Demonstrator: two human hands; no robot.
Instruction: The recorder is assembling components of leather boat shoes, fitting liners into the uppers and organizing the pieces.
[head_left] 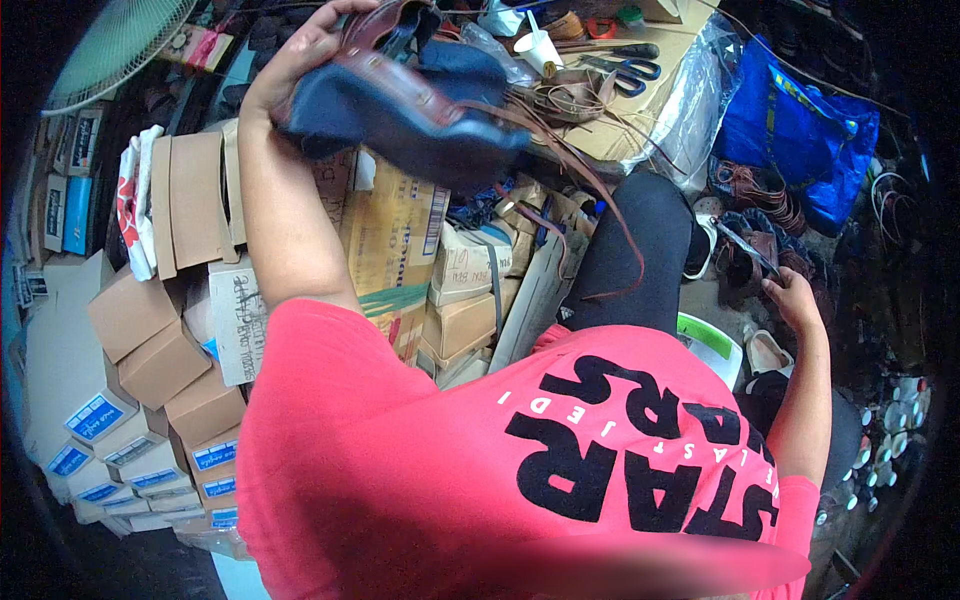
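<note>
At the top left my left hand (305, 50) is closed on the edge of a dark blue and brown leather piece (400, 110). It looks like a bag or a shoe part, blurred by motion, and its exact kind is not plain. Long brown leather strips (590, 175) trail from it toward my knee. On the far right my right hand (795, 297) grips the end of a slim tool (745, 248) with a pale, narrow blade pointing up and left. That hand is low beside my leg, over dark shoes and leather bits.
A cardboard-topped work surface (690, 35) at the top carries dark-handled scissors (628, 72), a white cup (540, 50) and leather scraps. A blue bag (800, 130) stands at right. Stacked boxes (150, 380) fill the left, below a fan (120, 45). Small jars (885, 440) crowd the lower right.
</note>
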